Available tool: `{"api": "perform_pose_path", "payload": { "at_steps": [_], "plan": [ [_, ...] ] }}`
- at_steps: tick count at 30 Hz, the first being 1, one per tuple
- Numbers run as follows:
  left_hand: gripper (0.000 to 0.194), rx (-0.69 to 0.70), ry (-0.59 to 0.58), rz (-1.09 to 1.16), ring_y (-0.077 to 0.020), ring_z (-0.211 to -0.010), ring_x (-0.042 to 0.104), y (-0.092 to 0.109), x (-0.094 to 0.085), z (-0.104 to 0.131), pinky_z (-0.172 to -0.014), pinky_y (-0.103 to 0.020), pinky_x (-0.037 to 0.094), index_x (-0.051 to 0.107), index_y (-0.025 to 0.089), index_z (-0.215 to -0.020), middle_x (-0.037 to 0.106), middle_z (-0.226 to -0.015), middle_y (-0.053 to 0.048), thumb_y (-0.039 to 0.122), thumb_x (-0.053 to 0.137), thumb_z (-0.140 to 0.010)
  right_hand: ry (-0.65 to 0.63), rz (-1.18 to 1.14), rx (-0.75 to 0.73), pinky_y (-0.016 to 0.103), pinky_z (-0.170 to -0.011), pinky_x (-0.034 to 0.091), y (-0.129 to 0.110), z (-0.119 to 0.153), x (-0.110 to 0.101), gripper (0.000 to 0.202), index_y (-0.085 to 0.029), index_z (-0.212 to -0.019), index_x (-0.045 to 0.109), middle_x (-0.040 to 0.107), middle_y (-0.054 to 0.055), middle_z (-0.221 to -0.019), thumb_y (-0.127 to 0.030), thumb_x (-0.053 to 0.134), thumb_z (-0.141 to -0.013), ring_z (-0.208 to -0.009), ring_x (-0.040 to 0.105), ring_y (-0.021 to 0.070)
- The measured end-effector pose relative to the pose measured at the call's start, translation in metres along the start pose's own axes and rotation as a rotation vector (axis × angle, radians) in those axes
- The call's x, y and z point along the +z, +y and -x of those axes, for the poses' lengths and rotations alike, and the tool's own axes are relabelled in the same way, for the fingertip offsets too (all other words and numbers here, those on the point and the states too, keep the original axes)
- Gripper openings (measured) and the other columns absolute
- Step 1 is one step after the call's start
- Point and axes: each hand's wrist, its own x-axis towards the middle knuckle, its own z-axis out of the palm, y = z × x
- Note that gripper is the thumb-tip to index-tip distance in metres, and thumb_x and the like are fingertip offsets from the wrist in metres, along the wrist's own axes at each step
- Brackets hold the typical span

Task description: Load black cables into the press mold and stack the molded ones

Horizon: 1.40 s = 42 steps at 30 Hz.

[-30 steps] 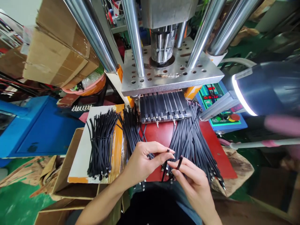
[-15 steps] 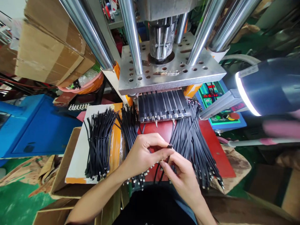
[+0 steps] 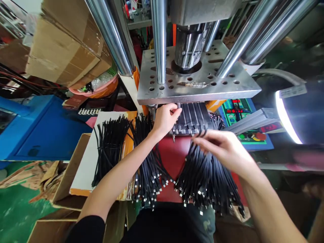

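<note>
My left hand point(image 3: 165, 118) reaches over the left part of the black slotted fixture point(image 3: 194, 114), just below the press plate. Its thumb and index finger are pinched at the back of a slot; what is between them is too small to make out. Short black flat cables with metal tips lie side by side in the slots. My right hand point(image 3: 224, 148) is closed, with dark cable strands at its fingertips, above the top of the right-hand bundle of black cables point(image 3: 207, 179). To the left of the fixture lies a second cable bundle point(image 3: 149, 172).
Another cable bundle point(image 3: 110, 145) lies on a white board point(image 3: 84, 165) at left. The steel press plate point(image 3: 199, 96) and its columns stand over the fixture. A control panel point(image 3: 243, 118) and a lit lamp point(image 3: 298, 114) are at right, cardboard boxes point(image 3: 63, 50) at left.
My hands were together in front of the fixture at a black cable end. They have parted: the left has moved forward onto the fixture, the right to the right-hand bundle. The view has shifted.
</note>
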Motion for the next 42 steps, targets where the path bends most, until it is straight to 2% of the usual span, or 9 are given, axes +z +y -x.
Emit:
{"api": "perform_pose_path", "payload": {
  "at_steps": [3, 7, 10, 15, 18, 23, 29, 35, 42],
  "plan": [
    [0.017, 0.02, 0.068, 0.021, -0.0142, -0.076, 0.077, -0.004, -0.002, 0.012, -0.071, -0.025, 0.062, 0.07, 0.01, -0.114, 0.078, -0.107, -0.011, 0.021, 0.062, -0.104, 0.054, -0.006, -0.047, 0.03, -0.055, 0.039, 0.009, -0.056, -0.016, 0.067, -0.024, -0.056, 0.059, 0.057, 0.0, -0.055, -0.084, 0.071, -0.085, -0.054, 0.05, 0.0151],
    [0.03, 0.47, -0.181, -0.21, -0.0256, -0.123, 0.074, -0.008, -0.019, 0.044, -0.109, -0.043, 0.063, 0.067, 0.012, -0.134, 0.07, -0.14, -0.018, 0.023, 0.061, -0.106, -0.034, -0.032, -0.09, 0.028, -0.052, 0.037, 0.023, -0.101, -0.016, 0.065, -0.021, -0.064, 0.067, 0.057, -0.002, -0.056, -0.083, 0.073, -0.081, -0.051, 0.048, 0.012],
    [0.029, 0.662, -0.358, -0.492, -0.0321, -0.149, 0.058, -0.01, -0.029, 0.054, -0.124, -0.055, 0.052, 0.067, 0.015, -0.135, 0.064, -0.152, -0.02, 0.025, 0.06, -0.108, -0.088, -0.036, -0.075, 0.027, -0.049, 0.034, 0.031, -0.115, -0.013, 0.062, -0.021, -0.07, 0.07, 0.058, -0.003, -0.056, -0.082, 0.073, -0.082, -0.047, 0.046, 0.0108],
    [0.036, 0.756, -0.431, -0.79, -0.0346, -0.153, 0.054, -0.005, -0.026, 0.051, -0.126, -0.052, 0.048, 0.062, 0.007, -0.142, 0.062, -0.158, -0.023, 0.022, 0.059, -0.11, 0.037, 0.06, -0.125, 0.027, -0.05, 0.033, 0.038, -0.116, -0.008, 0.051, -0.02, -0.076, 0.073, 0.055, -0.004, -0.053, -0.068, 0.074, -0.092, -0.045, 0.044, 0.0102],
    [0.041, 0.722, -0.445, -0.894, -0.0377, -0.156, 0.05, 0.002, -0.017, 0.053, -0.128, -0.054, 0.042, 0.061, 0.004, -0.144, 0.057, -0.162, -0.026, 0.028, 0.061, -0.11, 0.069, 0.007, -0.158, 0.027, -0.049, 0.034, 0.043, -0.112, -0.007, 0.05, -0.02, -0.074, 0.07, 0.064, -0.001, -0.062, -0.067, 0.073, -0.093, -0.046, 0.045, 0.0093],
    [0.066, 0.62, -0.384, -0.958, -0.0438, -0.157, 0.048, 0.012, -0.001, 0.067, -0.128, -0.06, 0.038, 0.057, 0.009, -0.154, 0.052, -0.165, -0.029, 0.056, 0.062, -0.107, 0.054, -0.132, -0.189, 0.027, -0.047, 0.04, 0.047, -0.114, -0.008, 0.043, -0.02, -0.068, 0.057, 0.08, 0.011, -0.117, -0.053, 0.075, -0.09, -0.048, 0.049, 0.0061],
    [0.067, 0.526, -0.322, -1.082, -0.0406, -0.163, 0.04, 0.018, 0.012, 0.08, -0.131, -0.058, 0.035, 0.05, 0.012, -0.163, 0.043, -0.173, -0.027, 0.049, 0.063, -0.108, 0.294, 0.202, -0.224, 0.033, -0.065, 0.054, 0.043, -0.091, -0.003, 0.017, -0.019, -0.095, 0.074, 0.074, 0.007, -0.089, -0.034, 0.065, -0.099, -0.064, 0.065, 0.019],
    [0.083, 0.471, -0.404, -1.013, -0.0436, -0.167, 0.031, 0.024, 0.01, 0.082, -0.133, -0.062, 0.03, 0.046, 0.007, -0.165, 0.033, -0.177, -0.029, 0.06, 0.065, -0.104, 0.167, 0.841, -0.294, 0.037, -0.079, 0.054, 0.043, -0.041, 0.005, 0.048, -0.017, -0.134, 0.081, 0.067, 0.013, -0.099, -0.01, 0.046, -0.102, -0.089, 0.066, 0.0271],
    [0.073, 0.267, -0.417, -0.905, -0.0339, -0.168, 0.03, 0.036, 0.005, 0.035, -0.137, -0.058, 0.025, 0.038, 0.0, -0.167, 0.035, -0.178, -0.023, 0.049, 0.044, -0.113, 0.181, 0.991, -0.062, 0.038, -0.085, 0.053, 0.025, -0.089, 0.009, 0.052, -0.02, -0.149, 0.073, 0.072, 0.019, -0.118, -0.014, 0.043, -0.107, -0.1, 0.07, 0.0307]
  ]
}}
